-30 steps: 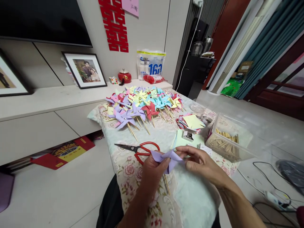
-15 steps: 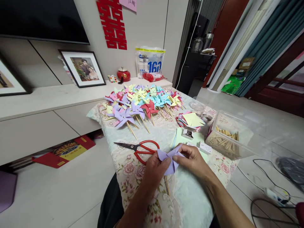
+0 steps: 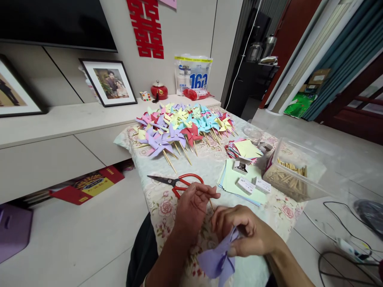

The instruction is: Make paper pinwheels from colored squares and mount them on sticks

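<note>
From the head camera, the right hand (image 3: 243,233) pinches a lilac paper pinwheel (image 3: 218,261) low at the near table edge, its blades hanging toward the person. The left hand (image 3: 193,205), just left and farther, grips a thin wooden stick (image 3: 211,203) slanting near-right. Red-handled scissors (image 3: 176,182) lie just beyond; bare cloth sits between the hands and the pinwheel pile (image 3: 182,125).

Purple paper pinwheel (image 3: 218,261) runs off the bottom edge, partly covered by the right hand (image 3: 245,233); the left hand (image 3: 191,207) hides most of its wooden stick (image 3: 211,204).
</note>
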### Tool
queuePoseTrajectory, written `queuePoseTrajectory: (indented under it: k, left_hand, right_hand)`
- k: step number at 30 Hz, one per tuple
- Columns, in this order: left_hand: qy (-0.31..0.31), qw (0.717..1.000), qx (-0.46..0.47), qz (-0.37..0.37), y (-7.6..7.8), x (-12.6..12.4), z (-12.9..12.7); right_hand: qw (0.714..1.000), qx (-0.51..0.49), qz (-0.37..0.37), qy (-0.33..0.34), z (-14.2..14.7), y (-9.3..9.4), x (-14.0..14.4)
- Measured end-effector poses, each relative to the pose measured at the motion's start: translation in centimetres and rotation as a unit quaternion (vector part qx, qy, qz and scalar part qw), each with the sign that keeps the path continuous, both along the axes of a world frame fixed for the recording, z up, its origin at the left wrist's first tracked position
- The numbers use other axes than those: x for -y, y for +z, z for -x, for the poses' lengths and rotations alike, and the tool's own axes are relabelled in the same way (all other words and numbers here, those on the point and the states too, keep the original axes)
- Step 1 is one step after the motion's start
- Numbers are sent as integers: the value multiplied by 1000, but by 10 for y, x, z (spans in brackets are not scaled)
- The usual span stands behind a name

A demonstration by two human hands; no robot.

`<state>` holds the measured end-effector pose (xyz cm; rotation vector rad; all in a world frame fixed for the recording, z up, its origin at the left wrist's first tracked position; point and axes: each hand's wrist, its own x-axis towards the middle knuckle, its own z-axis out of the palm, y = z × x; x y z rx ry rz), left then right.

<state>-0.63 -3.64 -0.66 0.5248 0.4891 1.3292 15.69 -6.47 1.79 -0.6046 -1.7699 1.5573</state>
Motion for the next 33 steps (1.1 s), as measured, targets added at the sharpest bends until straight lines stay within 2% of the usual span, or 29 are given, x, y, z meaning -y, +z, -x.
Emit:
queuePoseTrajectory:
  k: [4, 8, 11, 15, 19, 22, 26, 29, 33]
  left_hand:
    - [-34, 999, 4, -11, 0, 1, 2]
    - [25, 997, 38, 59, -4, -4, 5]
    - [46, 995, -14, 91, -5, -5, 1]
    - [3, 988, -112, 101, -2, 3, -6]
    - [-38, 990, -115, 66, -1, 6, -6]
    - [-37, 994, -90, 58, -3, 2, -4]
    - [-24, 994, -80, 66, -5, -2, -4]
    - [-25, 992, -89, 84, -4, -2, -4]
    - [-39, 989, -98, 108, -2, 1, -4]
  right_hand:
    - [993, 90, -63, -39, 13, -2, 9]
    - [974, 125, -170, -84, 20, -1, 16]
    - [963, 117, -226, -89, 24, 0, 21]
    - [962, 116, -233, -76, 28, -1, 24]
    - [965, 106, -233, -62, 31, -1, 24]
    - [969, 99, -221, -44, 28, 2, 23]
    - [990, 50, -132, -22, 11, 5, 18]
    - [996, -30, -57, -63, -3, 0, 12]
    - [982, -123, 4, -144, -9, -11, -2]
